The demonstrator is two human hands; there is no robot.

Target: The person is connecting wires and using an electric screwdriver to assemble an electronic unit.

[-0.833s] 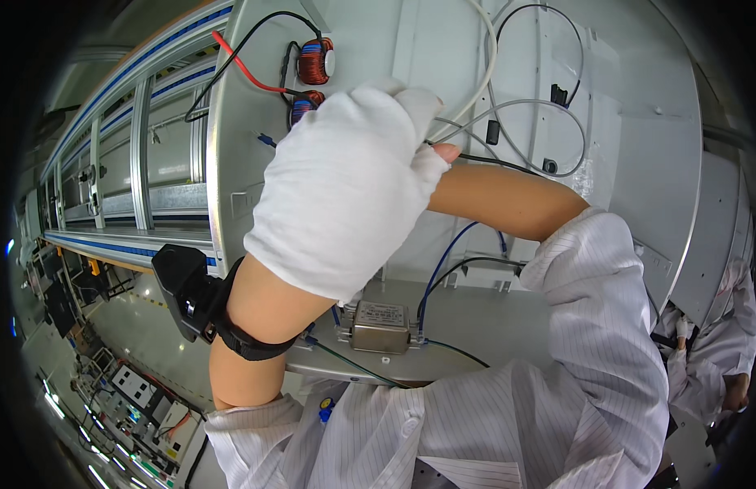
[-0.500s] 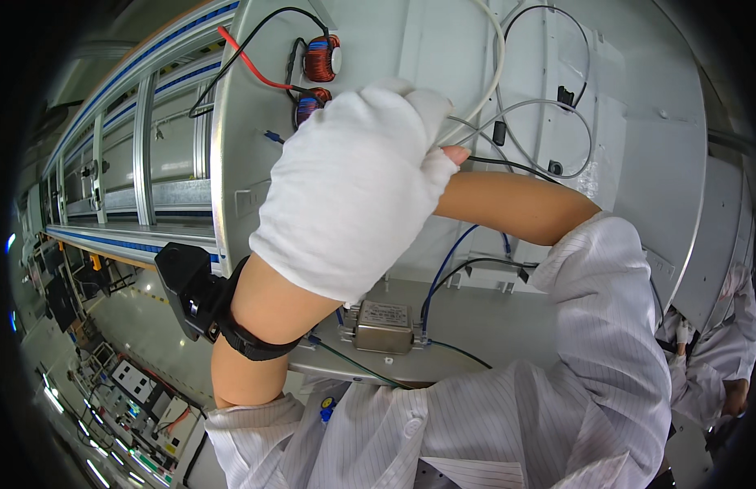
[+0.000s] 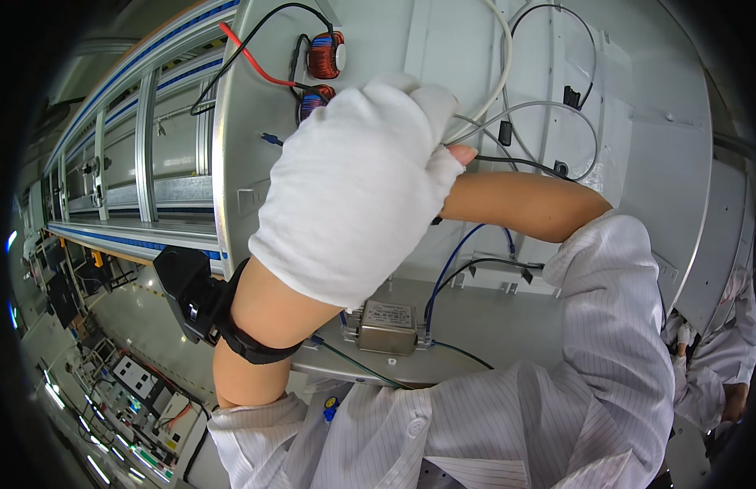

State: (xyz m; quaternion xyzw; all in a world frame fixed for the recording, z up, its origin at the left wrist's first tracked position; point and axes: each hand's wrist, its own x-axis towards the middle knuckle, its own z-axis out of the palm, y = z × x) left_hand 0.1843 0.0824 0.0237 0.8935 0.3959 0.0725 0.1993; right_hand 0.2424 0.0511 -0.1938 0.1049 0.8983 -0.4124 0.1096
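Note:
My left hand point(image 3: 358, 183), in a white glove with a bare thumb tip, reaches into a light grey metal cabinet point(image 3: 378, 33). Its fingers curl down out of sight, closed at the ends of grey cables point(image 3: 549, 104) and a black cable point(image 3: 521, 165); what they grip is hidden. From the right my bare right forearm point(image 3: 525, 202) passes beneath the left hand, which covers my right hand and its fingers. Beyond the glove sit two copper-wound ring coils point(image 3: 322, 57). Below it a silver box-shaped filter point(image 3: 386, 328) has blue and green wires at its terminals.
A red wire point(image 3: 252, 57) and a black one loop over the cabinet's left edge. An aluminium-profile frame point(image 3: 145, 155) stands to the left. Strapped to my left forearm is a black device point(image 3: 186, 285). Another person's striped sleeve point(image 3: 716, 359) shows at the far right.
The view has shifted slightly, so the cabinet and coils sit a little further right. Both arms keep nearly the same pose. The loose grey cable loop at the right has moved a little.

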